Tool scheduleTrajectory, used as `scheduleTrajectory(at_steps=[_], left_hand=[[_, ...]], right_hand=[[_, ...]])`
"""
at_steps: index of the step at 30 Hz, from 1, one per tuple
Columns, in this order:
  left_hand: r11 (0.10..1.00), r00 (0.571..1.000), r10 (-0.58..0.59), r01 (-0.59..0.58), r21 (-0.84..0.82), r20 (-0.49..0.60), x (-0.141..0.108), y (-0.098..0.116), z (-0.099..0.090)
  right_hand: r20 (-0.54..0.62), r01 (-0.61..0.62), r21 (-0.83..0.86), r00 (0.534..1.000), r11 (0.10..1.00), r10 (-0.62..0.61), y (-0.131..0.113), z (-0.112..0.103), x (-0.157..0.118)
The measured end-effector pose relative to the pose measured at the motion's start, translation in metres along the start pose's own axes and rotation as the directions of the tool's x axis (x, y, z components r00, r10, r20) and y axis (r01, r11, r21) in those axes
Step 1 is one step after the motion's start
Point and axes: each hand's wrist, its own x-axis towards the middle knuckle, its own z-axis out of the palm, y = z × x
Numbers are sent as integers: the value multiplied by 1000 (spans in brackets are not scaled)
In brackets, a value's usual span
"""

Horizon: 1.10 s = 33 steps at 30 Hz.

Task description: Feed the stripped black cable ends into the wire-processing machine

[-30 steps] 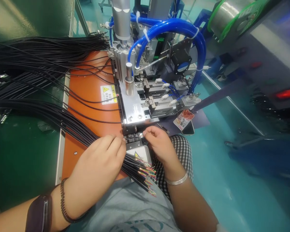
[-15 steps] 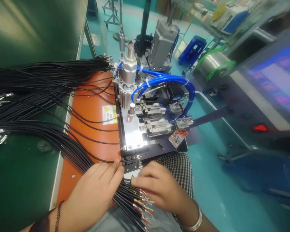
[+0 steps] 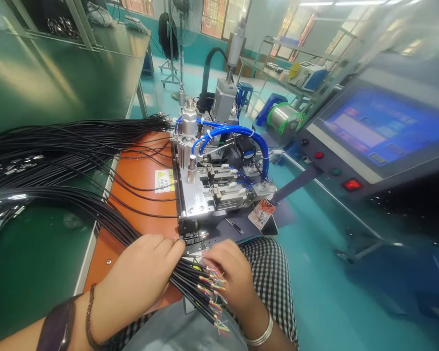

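My left hand (image 3: 142, 275) is closed over a bundle of black cables (image 3: 195, 287), whose stripped ends show thin coloured wires (image 3: 215, 304). My right hand (image 3: 232, 273) is pinched near one cable end, just above the bundle; its fingertips partly hide what they hold. Beyond my hands, a black slotted fixture (image 3: 194, 242) sits at the front of a metal machine (image 3: 195, 197). Several single black cables cross the orange plate (image 3: 141, 170) to the machine's left edge.
More black cables (image 3: 58, 139) lie on the green table (image 3: 54, 234) at left. A control screen (image 3: 384, 126) stands at right, with a solder-like wire spool (image 3: 283, 117) behind. A small cutter (image 3: 234, 225) and a printed card (image 3: 262, 214) lie near the machine.
The view has tilted up, showing more of the room. My right hand is still by the cable ends, and my left hand still covers the bundle.
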Motion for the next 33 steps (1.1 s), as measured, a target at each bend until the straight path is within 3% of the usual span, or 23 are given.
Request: scheduleTrajectory(at_steps=[8,16,19,21,24,28,33], left_hand=[[998,997,-55,55,6,49,4,3,-4],[998,996,-67,66,16,64,6,2,-3],[998,999,-50,51,43,-15,6,-5,4],[997,994,23,-15,70,-106,6,-8,8],[982,965,168,-147,114,-200,5,-8,8],[971,926,235,-210,115,-295,3,-5,0],[984,955,181,-176,41,-236,0,-3,-6]], right_hand=[[105,110,-28,989,993,-107,10,-10,2],[3,63,4,998,998,-63,8,-4,8],[-17,34,12,999,999,-34,10,-1,9],[-17,-4,14,1000,1000,4,13,0,10],[-44,-38,34,998,999,39,17,1,13],[-79,-41,99,996,994,49,16,2,15],[-123,-89,115,987,989,103,9,2,13]])
